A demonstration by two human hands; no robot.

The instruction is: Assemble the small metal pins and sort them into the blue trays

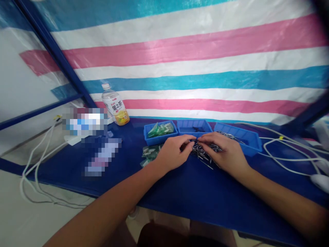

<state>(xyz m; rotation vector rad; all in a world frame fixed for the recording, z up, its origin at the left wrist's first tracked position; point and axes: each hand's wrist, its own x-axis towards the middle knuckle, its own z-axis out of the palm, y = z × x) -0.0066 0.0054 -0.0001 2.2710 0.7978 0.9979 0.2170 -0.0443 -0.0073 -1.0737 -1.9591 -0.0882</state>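
My left hand [173, 151] and my right hand [224, 152] meet above the middle of the table, thumb and fingers of each pinched together. A small dark piece [194, 140] shows between the fingertips, too small to name. Under and between the hands lies a loose pile of thin, dark and silvery needle-like pieces [205, 161], partly covered by the right hand. Beside the left wrist are green-tinted clear packets [149, 153], partly hidden by that hand.
Behind the hands stand three blue bins: a left bin [160, 139] with green packets, a middle bin [194, 127] with a few dark pieces, and a right bin [250, 139] with thin pieces. A drink bottle [117, 106] stands back left. White cables [285, 164] lie at the right.
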